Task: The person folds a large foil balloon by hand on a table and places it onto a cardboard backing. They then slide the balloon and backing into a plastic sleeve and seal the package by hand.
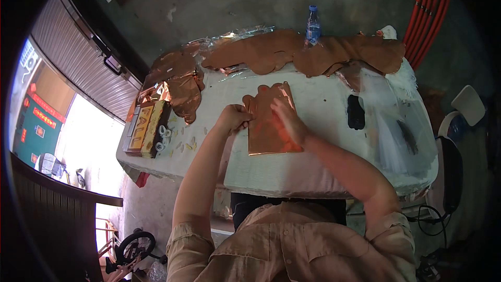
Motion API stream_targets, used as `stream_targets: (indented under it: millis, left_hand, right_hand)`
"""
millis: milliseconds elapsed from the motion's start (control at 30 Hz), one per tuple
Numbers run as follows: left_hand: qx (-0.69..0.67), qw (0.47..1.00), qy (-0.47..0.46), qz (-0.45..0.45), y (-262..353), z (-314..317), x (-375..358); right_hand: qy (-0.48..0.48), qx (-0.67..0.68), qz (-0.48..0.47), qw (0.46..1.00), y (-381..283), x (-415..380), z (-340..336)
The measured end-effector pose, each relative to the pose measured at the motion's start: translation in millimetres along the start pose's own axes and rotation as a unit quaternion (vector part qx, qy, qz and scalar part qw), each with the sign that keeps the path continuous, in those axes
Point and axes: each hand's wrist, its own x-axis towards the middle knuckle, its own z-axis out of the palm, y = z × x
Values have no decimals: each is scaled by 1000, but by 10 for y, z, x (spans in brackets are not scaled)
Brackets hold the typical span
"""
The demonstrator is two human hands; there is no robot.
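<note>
A shiny copper-coloured foil piece (269, 136) with a wavy top edge lies flat on the white-covered table (245, 172), in front of my body. At its left edge is my left hand (236, 118), fingers curled and pinched together on the foil's side. My right hand (288, 121) rests over the foil's right part, its fingers stretched out and pointing up and left. Part of the foil is hidden under my right hand.
Stacked copper foil shapes (250, 55) line the table's far side, with a water bottle (313, 27) among them. A box (146, 128) and white rings (164, 134) sit left. Rightward are a black phone-like object (356, 112) and clear plastic bags (391, 141).
</note>
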Motion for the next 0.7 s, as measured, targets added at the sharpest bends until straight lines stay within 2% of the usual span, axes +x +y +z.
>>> stream_targets:
  millis: [33, 100, 133, 167, 233, 267, 300, 367, 400, 467, 700]
  left_hand:
    - [0, 1000, 0, 3, 6, 11, -10]
    - [-1, 1000, 17, 23, -7, 59, -58]
    - [-2, 1000, 17, 24, -22, 64, -80]
    - [-9, 999, 16, 39, -46, 69, -104]
    - [-16, 998, 14, 55, -89, 81, -169]
    - [-28, 997, 11, 77, -111, 86, -212]
    - [-40, 994, 7, 99, -128, 91, -250]
    - [-72, 991, -25, 109, -163, 68, -327]
    - [-104, 986, -55, 118, -170, 53, -354]
    - [-94, 988, -51, 107, -172, 33, -386]
    - [-80, 993, -64, 64, -220, -58, -431]
  right_hand:
    - [0, -1, -2, 1000, -6, 40, -78]
    - [29, 225, 97, 969, -80, 79, -271]
    - [92, 165, 70, 979, -227, 50, -331]
    - [92, 164, 71, 980, -261, 48, -422]
    - [90, 43, 80, 992, -289, 51, -645]
    - [94, 47, 118, 987, -290, 56, -689]
    - [96, 46, 118, 987, -300, 51, -736]
    - [-19, 61, 175, 982, -311, 40, -812]
    - [-18, 61, 175, 983, -327, 45, -809]
    - [-107, 110, 258, 954, -349, 54, -784]
    - [-113, 114, 248, 955, -290, 61, -743]
